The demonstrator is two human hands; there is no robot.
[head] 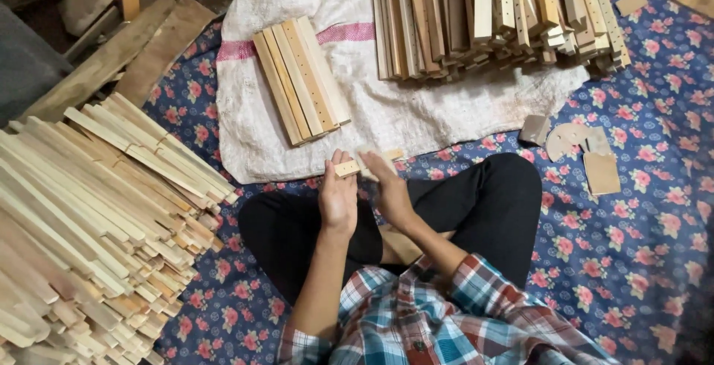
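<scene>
Sitting cross-legged on the flowered floor cloth (639, 209), work kept over my lap.

Far left: loose heap of slats (89, 216), fanned within reach of my left arm. Behind it, rough planks (111, 56) out of the way.

Centre-left: small squared stack (301, 79) on the white sack (416, 116), ends lined up, kept off the cloth.

Centre: my left hand (337, 198) is curled, thumb and fingers closed around one end of a short drilled stick (357, 165), holding it level in front of me. My right hand (390, 190) pinches the other end, fingers bent over the top. The stick hangs just above the sack's near edge, between my knees.

Upper right: big pile (498, 19) of drilled sticks, stacked crosswise.

Right: flat cardboard pieces (587, 149) on the cloth, near my right knee.
</scene>
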